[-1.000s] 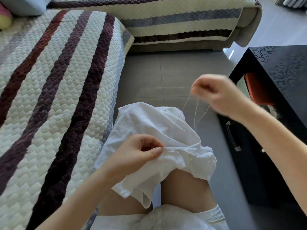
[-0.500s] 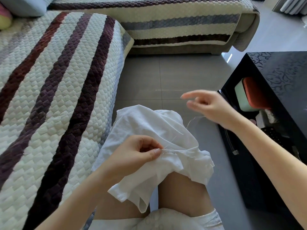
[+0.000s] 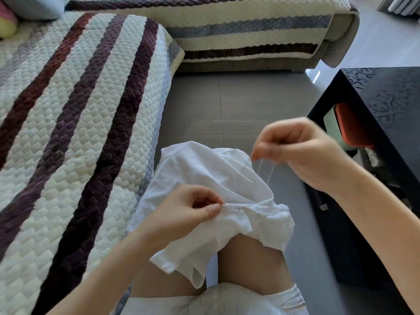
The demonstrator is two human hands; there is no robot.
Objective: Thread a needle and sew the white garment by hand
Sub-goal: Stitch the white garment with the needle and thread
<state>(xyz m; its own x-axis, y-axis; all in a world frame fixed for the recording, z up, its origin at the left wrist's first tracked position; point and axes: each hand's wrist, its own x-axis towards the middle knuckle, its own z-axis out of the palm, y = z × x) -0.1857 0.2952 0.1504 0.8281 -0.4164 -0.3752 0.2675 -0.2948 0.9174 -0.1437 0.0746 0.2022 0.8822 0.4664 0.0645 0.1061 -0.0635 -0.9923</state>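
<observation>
One white garment (image 3: pixel 200 176) lies draped over the person's two bare knees (image 3: pixel 247 258), bunched into folds, with one hemmed corner hanging down between the legs. Two hands work on it. The left hand (image 3: pixel 186 214) comes in from the lower left with the forearm angled up across the thigh. Its fingers are curled, and the thumb and forefinger pinch a narrow fold of the cloth at the seam, near the middle of the garment. The right hand (image 3: pixel 304 155) is raised above and to the right of the garment, clear of the cloth, with the wrist bent and the knuckles turned away from the camera. Its fingers are curled in and the thumb and forefinger tips are closed on the thread (image 3: pixel 238 180). Three pale strands can be counted. One runs taut from the left hand's pinch point up to the right fingertips, and two shorter ones hang just beside it under the right hand. The needle itself is too fine to make out. To the left there is a sofa (image 3: pixel 75 114) under a quilted cream cover with dark purple and maroon stripes, and a second section of it (image 3: pixel 250 30) runs across the back. A grey tiled floor (image 3: pixel 216 103) lies between them. On the right stands one black desk (image 3: pixel 391 96) with a scroll pattern on its top, and one orange-lidded box (image 3: pixel 347 126) sits in the opening beneath.
</observation>
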